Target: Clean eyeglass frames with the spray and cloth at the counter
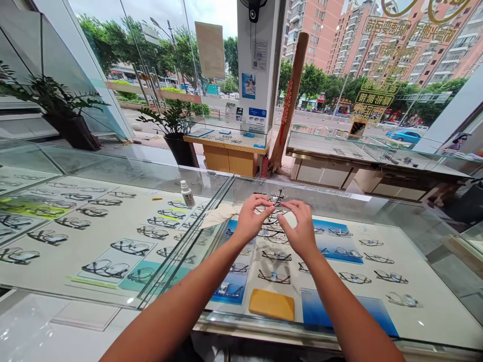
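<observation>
Over the glass display counter, both my hands are raised close together around a pair of eyeglasses with thin dark parts. My left hand is closed, its thumb and fingers pinching the eyeglasses from the left. From the right, my right hand curls its thumb and fingertips onto the same pair. The fingers hide part of the frame, and it blends with the glasses under the glass. A pale cloth lies left of my left hand. Beyond it stands a small white bottle, upright on the counter.
Rows of spectacle frames fill the case below the glass. A yellow rectangular item lies near the front edge. Farther off are a potted plant, a wooden cabinet, a tree-trunk post and another display case.
</observation>
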Demonstrator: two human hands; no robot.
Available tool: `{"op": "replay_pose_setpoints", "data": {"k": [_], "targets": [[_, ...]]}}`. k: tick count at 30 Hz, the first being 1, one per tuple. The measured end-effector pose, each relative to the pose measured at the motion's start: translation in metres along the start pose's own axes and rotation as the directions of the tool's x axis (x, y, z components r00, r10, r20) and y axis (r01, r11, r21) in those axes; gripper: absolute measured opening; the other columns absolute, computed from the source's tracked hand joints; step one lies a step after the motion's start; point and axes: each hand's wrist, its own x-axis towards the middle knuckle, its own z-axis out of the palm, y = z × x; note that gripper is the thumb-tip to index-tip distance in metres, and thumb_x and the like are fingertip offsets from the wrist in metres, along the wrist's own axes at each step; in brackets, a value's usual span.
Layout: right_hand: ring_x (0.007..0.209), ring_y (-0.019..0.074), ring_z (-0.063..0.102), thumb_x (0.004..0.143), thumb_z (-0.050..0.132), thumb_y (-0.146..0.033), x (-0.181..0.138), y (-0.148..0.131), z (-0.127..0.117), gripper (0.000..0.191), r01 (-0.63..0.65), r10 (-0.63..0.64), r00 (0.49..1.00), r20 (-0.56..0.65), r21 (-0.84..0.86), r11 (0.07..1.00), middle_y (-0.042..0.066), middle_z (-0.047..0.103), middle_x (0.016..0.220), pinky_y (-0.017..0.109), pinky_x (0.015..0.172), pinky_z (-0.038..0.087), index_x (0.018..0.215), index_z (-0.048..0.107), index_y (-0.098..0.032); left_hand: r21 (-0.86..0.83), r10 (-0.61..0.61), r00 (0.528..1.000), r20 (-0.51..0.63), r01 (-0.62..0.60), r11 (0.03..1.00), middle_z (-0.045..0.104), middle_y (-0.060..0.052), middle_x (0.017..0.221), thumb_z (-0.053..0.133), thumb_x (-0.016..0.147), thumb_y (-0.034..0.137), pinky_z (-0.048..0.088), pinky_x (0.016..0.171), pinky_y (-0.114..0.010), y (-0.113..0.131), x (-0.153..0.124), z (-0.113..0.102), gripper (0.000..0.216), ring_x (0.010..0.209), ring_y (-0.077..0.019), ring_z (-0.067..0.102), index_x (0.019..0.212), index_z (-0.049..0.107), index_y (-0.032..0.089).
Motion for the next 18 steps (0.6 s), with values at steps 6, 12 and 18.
{"op": "replay_pose_setpoints", "data": {"k": [6,12,18], "targets": [[0.118,0.0316,0.061,0.101,0.066,-0.039,-0.004,-0.001,0.008,0.027,0.007,-0.008,1.000,0.006,0.057,0.998,0.010,0.070,0.123,0.050,0.104,0.050,0.125,0.075,-0.028,-0.079,-0.015,0.992,0.125,0.025,0.997,0.068,-0.010,0.115,0.079,0.084,0.041,0.042,0.108,-0.044,0.006,-0.001,0.000,0.017,0.116,-0.0290,0.064,0.082,0.079,0.024],[0.128,0.0310,0.062,0.101,0.070,-0.035,-0.007,-0.004,0.009,0.029,0.023,-0.021,1.000,-0.013,0.149,0.989,0.010,0.073,0.134,0.051,0.111,0.049,0.128,0.076,-0.027,-0.196,-0.127,0.965,0.231,0.174,0.965,0.070,-0.011,0.122,0.084,0.081,0.047,0.047,0.102,-0.042,0.002,0.002,-0.004,0.026,0.121,-0.0295,0.062,0.080,0.077,0.022],[0.122,0.0301,0.070,0.098,0.072,-0.036,-0.010,-0.005,0.015,0.025,-0.029,0.045,0.997,-0.055,0.257,0.966,0.010,0.078,0.127,0.050,0.107,0.055,0.121,0.078,-0.027,-0.309,-0.159,0.927,0.339,0.269,0.912,0.071,-0.012,0.119,0.089,0.075,0.045,0.049,0.099,-0.041,0.008,0.004,-0.007,0.027,0.117,-0.0297,0.063,0.076,0.079,0.020]]}}
